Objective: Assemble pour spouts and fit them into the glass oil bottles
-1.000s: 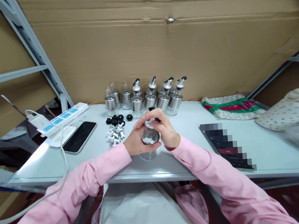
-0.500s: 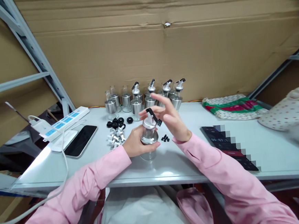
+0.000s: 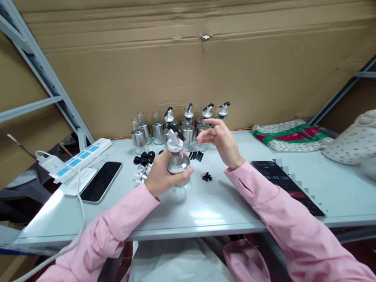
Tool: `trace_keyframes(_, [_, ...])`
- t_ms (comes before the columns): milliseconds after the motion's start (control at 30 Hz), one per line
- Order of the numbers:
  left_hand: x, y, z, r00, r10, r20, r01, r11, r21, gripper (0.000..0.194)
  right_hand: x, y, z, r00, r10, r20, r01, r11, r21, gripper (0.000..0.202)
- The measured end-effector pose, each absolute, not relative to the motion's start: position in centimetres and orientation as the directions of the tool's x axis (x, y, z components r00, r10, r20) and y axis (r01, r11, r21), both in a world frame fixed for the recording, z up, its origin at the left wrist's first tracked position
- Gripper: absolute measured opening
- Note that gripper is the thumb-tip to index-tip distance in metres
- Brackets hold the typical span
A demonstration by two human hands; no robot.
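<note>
My left hand (image 3: pixel 164 174) is wrapped round a glass oil bottle (image 3: pixel 178 163) with a metal sleeve and a silver pour spout (image 3: pixel 175 141) with a black flip lever on top. The bottle stands roughly upright above the table. To its right, my right hand (image 3: pixel 222 142) is raised with fingers curved and apart, touching nothing I can see. Below and left of that hand lie small black strips (image 3: pixel 196 156) and a cluster of tiny black pieces (image 3: pixel 207 177). White and silver spout parts (image 3: pixel 141 175) and black round stoppers (image 3: pixel 143 157) are left of the bottle, partly hidden by my left hand.
At the back stand several oil bottles (image 3: pixel 138 137), some with spouts. A phone (image 3: pixel 102 182) and a power strip (image 3: pixel 82 159) are at left, with a white cable. At right lie a phone showing a timer (image 3: pixel 285 185), a patterned cloth (image 3: pixel 292 137) and a dotted white object (image 3: pixel 351 141).
The held bottle and my left hand have shifted left and slightly up. My right hand has come away from the spout to the right, uncovering the black strips.
</note>
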State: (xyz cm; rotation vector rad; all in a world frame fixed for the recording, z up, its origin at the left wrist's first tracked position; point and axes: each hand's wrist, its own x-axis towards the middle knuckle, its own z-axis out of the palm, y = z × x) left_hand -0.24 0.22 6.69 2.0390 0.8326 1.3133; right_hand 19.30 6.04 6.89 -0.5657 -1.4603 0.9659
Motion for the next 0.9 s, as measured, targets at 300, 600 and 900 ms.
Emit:
trace_keyframes(300, [-4.7,8.3,11.6,-0.085,0.618,0.782,0.495,-0.655,0.571,0.031,19.6,6.4,6.7,-0.08,0.823,0.563,-0.179,0.543,-0.82,0.033])
trace_keyframes(600, [-4.4,14.1,9.3,-0.023,0.675,0.738,0.676,-0.534,0.509,0.034,19.0,5.5,6.7,-0.121,0.821,0.559,-0.111,0.548,-0.829,0.033])
trace_keyframes(900, [-4.9,16.1,6.0,0.1,0.828,0.552,0.667,-0.468,0.581,0.038,18.9,5.4,6.6,-0.131,0.807,0.576,-0.087,0.57,-0.817,0.031])
